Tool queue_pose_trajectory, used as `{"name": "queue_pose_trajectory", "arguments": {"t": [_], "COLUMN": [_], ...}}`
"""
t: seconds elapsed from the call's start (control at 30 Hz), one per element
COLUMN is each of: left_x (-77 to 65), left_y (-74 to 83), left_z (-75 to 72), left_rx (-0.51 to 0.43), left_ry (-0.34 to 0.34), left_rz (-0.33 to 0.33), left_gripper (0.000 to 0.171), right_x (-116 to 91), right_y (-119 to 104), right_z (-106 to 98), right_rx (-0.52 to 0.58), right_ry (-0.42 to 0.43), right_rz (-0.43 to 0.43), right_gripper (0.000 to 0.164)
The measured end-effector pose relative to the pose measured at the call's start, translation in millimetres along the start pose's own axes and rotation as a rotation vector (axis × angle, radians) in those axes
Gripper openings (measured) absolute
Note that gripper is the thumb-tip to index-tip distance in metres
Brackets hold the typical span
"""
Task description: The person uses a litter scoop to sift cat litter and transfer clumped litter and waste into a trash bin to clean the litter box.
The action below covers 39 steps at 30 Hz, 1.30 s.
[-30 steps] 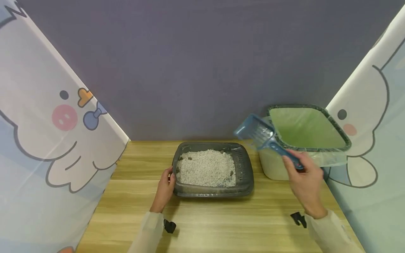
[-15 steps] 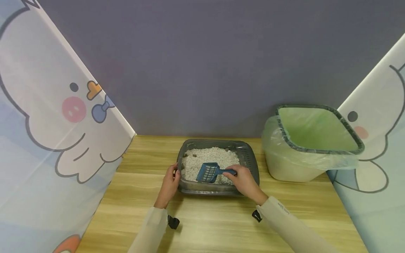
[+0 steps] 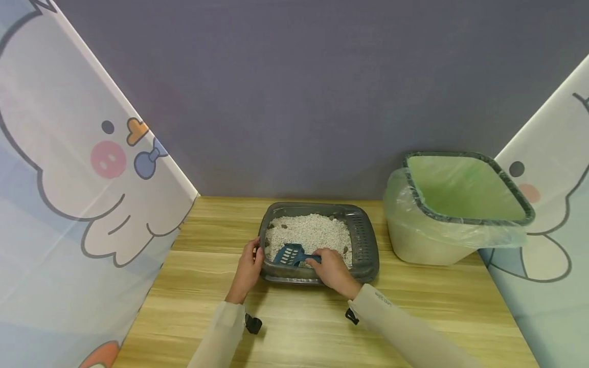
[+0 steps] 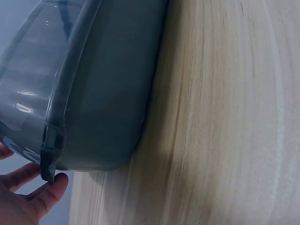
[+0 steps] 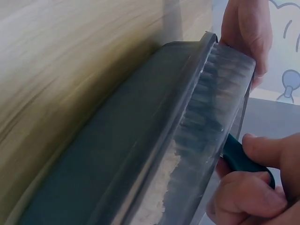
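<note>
A dark grey litter box [image 3: 364,240] sits on the wooden table, filled with pale cat litter [image 3: 317,230] and a few dark clumps [image 3: 284,226]. At its left end, my left hand [image 3: 247,268] grips the rim, thumb outside, as the left wrist view also shows. My right hand [image 3: 333,271] holds a blue litter scoop [image 3: 291,250] by its handle. The slotted scoop head lies in the litter near the front left corner, close to a clump by the left wall. In the right wrist view, fingers curl round the scoop handle [image 5: 241,159]; the box wall hides the scoop head.
To the right stands a pale bin [image 3: 421,248] with a dark rim and a translucent bag liner folded over it. A grey wall [image 3: 294,102] rises behind the table. Printed cartoon panels [image 3: 60,168] flank both sides.
My right hand has brought the scoop left and down, from beside the bin into the box, then farther left through the litter. The left hand keeps holding the rim.
</note>
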<state>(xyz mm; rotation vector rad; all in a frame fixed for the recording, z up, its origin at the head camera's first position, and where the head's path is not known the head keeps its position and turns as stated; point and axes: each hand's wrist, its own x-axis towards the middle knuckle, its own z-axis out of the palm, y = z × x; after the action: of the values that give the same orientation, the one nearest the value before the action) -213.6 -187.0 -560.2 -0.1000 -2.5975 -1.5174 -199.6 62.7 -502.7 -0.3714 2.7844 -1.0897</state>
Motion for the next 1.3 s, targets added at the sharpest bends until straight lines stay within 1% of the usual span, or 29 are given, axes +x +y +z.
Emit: {"name": "queue_pose_trajectory", "arguments": {"t": [0.1,0.2,0.33,0.53,0.73,0.8,0.87,0.9,1.0,1.1,1.17,1.3], "left_x": [-0.2,-0.1,0.1,-0.5,0.0,0.2,0.2,0.2,-0.2,-0.3,0.0,0.4], "left_y": [-0.3,-0.6,-1.5,-2.6,-0.6,-0.2,0.0,0.3,0.4,-0.8,-1.4,-2.6], "left_z": [-0.2,-0.3,0.1,-0.4,-0.7,-0.5,-0.1,-0.1,-0.8,-1.7,-1.4,0.7], "left_rx": [0.004,0.002,0.0,0.0,0.0,0.002,0.001,-0.001,0.001,0.005,0.006,0.006], "left_ry": [0.006,0.014,0.014,0.0,-0.009,-0.009,-0.008,-0.007,-0.001,0.011,0.009,-0.01], "left_rz": [0.003,0.003,0.016,-0.002,-0.005,-0.006,-0.01,-0.016,-0.017,-0.007,-0.003,0.006], "left_gripper": [0.041,0.041,0.041,0.043,0.044,0.043,0.043,0.043,0.043,0.043,0.044,0.045], "right_x": [2,5,11,23,37,40,41,42,41,43,46,54], "right_y": [-3,-6,-8,-7,0,2,2,3,3,3,3,4], "right_z": [1,3,6,9,16,17,15,14,10,7,6,6], "right_rx": [-0.012,-0.001,0.021,0.049,0.064,0.051,0.036,0.018,-0.062,-0.113,-0.104,-0.061], "right_ry": [-0.003,0.004,0.038,0.081,0.111,0.115,0.096,0.072,-0.041,-0.126,-0.131,-0.081], "right_rz": [0.003,0.0,0.011,0.042,0.002,-0.005,0.012,0.027,0.08,0.094,0.097,0.128], "right_gripper": [0.03,0.027,0.027,0.029,0.032,0.032,0.031,0.031,0.028,0.027,0.028,0.031]}}
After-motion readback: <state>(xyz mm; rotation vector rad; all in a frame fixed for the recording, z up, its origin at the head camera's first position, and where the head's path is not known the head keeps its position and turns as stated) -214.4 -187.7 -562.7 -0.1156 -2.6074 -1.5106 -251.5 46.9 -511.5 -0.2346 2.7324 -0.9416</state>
